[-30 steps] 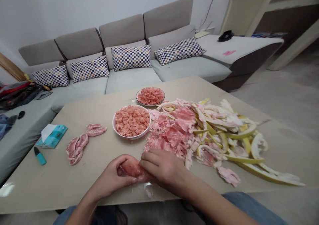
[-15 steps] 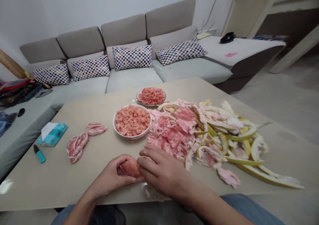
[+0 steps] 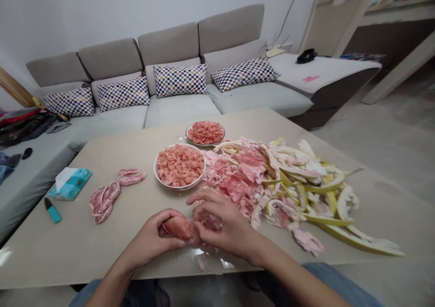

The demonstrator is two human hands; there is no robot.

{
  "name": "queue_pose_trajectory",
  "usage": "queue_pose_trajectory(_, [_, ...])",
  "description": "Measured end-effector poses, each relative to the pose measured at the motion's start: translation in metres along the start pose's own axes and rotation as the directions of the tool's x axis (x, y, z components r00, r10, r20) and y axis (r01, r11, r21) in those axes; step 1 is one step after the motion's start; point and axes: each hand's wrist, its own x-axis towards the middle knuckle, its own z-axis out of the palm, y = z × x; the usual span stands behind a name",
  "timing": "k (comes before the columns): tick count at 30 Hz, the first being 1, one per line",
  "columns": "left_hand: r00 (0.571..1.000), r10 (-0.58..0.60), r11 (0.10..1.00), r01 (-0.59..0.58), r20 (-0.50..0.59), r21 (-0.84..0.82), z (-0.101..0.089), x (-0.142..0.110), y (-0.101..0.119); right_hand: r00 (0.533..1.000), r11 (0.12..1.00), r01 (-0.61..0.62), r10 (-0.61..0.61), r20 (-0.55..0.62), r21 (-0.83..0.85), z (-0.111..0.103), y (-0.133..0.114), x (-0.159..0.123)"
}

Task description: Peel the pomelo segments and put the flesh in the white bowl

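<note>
My left hand [image 3: 154,237] is closed round a pink pomelo segment [image 3: 178,227] just above the table's front edge. Thumb and fingers of my right hand [image 3: 227,230] pinch the right end of that same segment, at its thin skin; some of the grip is hidden behind the fingers. Beyond my hands stands a white bowl [image 3: 180,188] heaped with peeled pomelo pulp [image 3: 180,164]. A dark-rimmed plate [image 3: 205,144] with more pulp is behind it. To the right spreads a pile of pink membrane scraps [image 3: 243,180]. Several unpeeled segments [image 3: 105,203] lie on the left.
Yellow-green pomelo rind strips [image 3: 326,187] cover the table's right side. A small knife with a teal part [image 3: 52,211] and a blue tissue pack [image 3: 71,184] lie at the far left. A grey sofa [image 3: 180,110] with checkered cushions [image 3: 180,79] stands behind the table [image 3: 136,139].
My right hand has turned and its fingers have lifted, with its thumb and fingers now at the segment's right end. More of the segment shows. My left hand stays in place.
</note>
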Motion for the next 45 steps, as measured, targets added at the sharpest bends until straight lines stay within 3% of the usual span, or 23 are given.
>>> queue_pose_trajectory(2, [1.000,0.005,1.000,-0.006,-0.023,-0.026,-0.002,0.001,0.001,0.997,0.995,-0.082,0.082,0.008,0.058,-0.003,0.000,0.006])
queue_pose_trajectory(5, [0.997,0.013,0.998,-0.018,-0.076,-0.063,-0.006,0.004,0.002,0.995,0.996,-0.086,0.087,-0.045,0.025,-0.006,0.012,0.027])
queue_pose_trajectory(9, [0.989,0.036,0.994,-0.050,-0.143,-0.095,-0.011,0.008,0.003,0.996,0.943,-0.007,-0.024,-0.089,-0.332,-0.003,0.042,0.067])
queue_pose_trajectory(13, [0.985,0.052,0.986,-0.077,-0.164,-0.148,-0.015,0.011,0.003,0.999,0.889,-0.015,-0.009,-0.051,-0.457,0.006,0.061,0.094])
queue_pose_trajectory(21, [0.982,0.019,0.951,-0.076,-0.188,-0.301,-0.017,0.012,0.000,0.999,0.834,-0.006,0.031,0.036,-0.551,0.004,0.057,0.088])
queue_pose_trajectory(27, [0.991,-0.007,0.879,-0.058,-0.134,-0.472,-0.014,0.013,0.000,0.998,0.815,-0.056,0.066,-0.004,-0.576,0.001,0.046,0.094])
queue_pose_trajectory(31, [0.991,-0.017,0.858,-0.055,-0.136,-0.511,-0.015,0.012,0.000,0.997,0.864,-0.077,0.083,-0.011,-0.498,-0.014,0.010,0.073])
queue_pose_trajectory(33, [0.989,-0.034,0.853,-0.046,-0.143,-0.520,-0.015,0.012,0.001,0.982,0.948,-0.191,0.187,-0.039,-0.253,-0.026,-0.005,0.050])
queue_pose_trajectory(35, [0.989,-0.041,0.855,-0.041,-0.145,-0.518,-0.014,0.011,0.002,0.937,0.933,-0.339,0.346,0.048,-0.119,-0.037,-0.008,0.024])
queue_pose_trajectory(37, [0.988,-0.045,0.860,-0.037,-0.148,-0.509,-0.013,0.010,0.002,0.913,0.903,-0.385,0.403,0.068,-0.192,-0.043,0.000,0.002])
queue_pose_trajectory(39, [0.986,-0.058,0.862,-0.030,-0.157,-0.505,-0.010,0.010,0.002,0.905,0.813,-0.422,0.406,-0.129,-0.402,-0.044,0.014,-0.014])
queue_pose_trajectory(41, [0.985,-0.066,0.864,-0.022,-0.157,-0.502,-0.008,0.010,0.001,0.885,0.757,-0.462,0.423,-0.192,-0.463,-0.042,0.024,-0.020])
queue_pose_trajectory(45, [0.987,-0.067,0.866,-0.014,-0.145,-0.499,-0.005,0.010,0.001,0.940,0.829,-0.324,0.338,-0.052,-0.455,-0.029,0.021,-0.016])
